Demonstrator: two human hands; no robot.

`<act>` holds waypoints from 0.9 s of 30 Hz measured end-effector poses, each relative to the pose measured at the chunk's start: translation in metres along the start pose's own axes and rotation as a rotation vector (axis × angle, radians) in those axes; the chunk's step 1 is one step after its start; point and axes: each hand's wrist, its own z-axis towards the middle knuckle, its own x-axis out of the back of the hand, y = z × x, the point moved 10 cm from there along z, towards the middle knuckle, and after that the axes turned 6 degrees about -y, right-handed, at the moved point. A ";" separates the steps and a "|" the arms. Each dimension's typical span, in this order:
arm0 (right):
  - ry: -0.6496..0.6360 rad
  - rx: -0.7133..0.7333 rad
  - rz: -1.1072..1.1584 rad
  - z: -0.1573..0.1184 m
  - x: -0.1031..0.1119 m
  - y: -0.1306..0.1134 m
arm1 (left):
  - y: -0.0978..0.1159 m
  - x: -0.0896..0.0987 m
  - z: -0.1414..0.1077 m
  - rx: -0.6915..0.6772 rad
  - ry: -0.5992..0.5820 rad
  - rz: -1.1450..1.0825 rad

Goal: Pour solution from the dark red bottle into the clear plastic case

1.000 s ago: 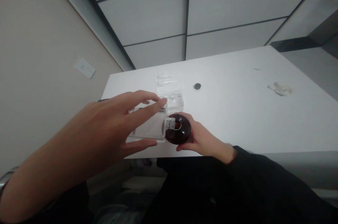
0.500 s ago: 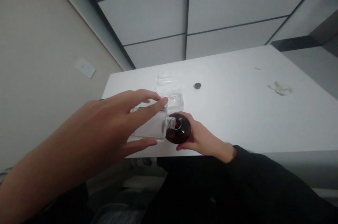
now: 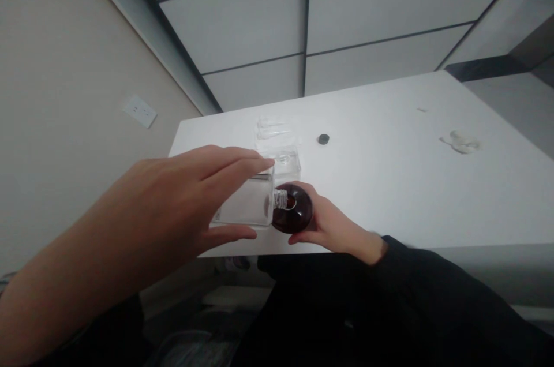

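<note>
Left hand (image 3: 160, 194) holds a wide grip around a clear square glass bottle (image 3: 246, 202) lying on its side, its threaded neck pointing right into the mouth of a dark red round bottle (image 3: 300, 218) cupped by the right hand (image 3: 333, 229) above the table (image 3: 389, 182).

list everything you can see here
square glass bottle: 1, clear, neck at the round bottle's mouth
round bottle: 1, dark red, in right hand
small box: 1, clear, on table behind bottles
plastic tubes: count unclear, clear, on table
round disc: 1, black, on table
crumpled tissue: 1, white, table's right side
table: 1, white, ahead
wall plate: 1, white, left wall
ceiling panels: several, pale grey, overhead
left hand: 1, bare, holding square bottle
right hand: 1, bare, holding round bottle
sleeve: 1, black, right forearm
</note>
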 end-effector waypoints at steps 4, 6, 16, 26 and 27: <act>-0.006 -0.007 0.002 0.000 0.000 -0.001 | -0.002 0.000 0.002 0.034 -0.005 -0.016; -0.006 0.003 0.005 0.001 0.000 -0.002 | 0.001 0.002 0.003 0.017 0.008 -0.026; -0.011 -0.006 0.009 0.001 0.000 -0.004 | 0.003 0.004 0.001 -0.033 0.039 -0.053; 0.002 0.034 0.017 0.002 0.000 -0.006 | 0.005 0.005 0.004 -0.043 0.036 -0.111; 0.002 0.035 0.018 0.002 0.000 -0.006 | 0.005 0.005 0.004 -0.046 0.036 -0.115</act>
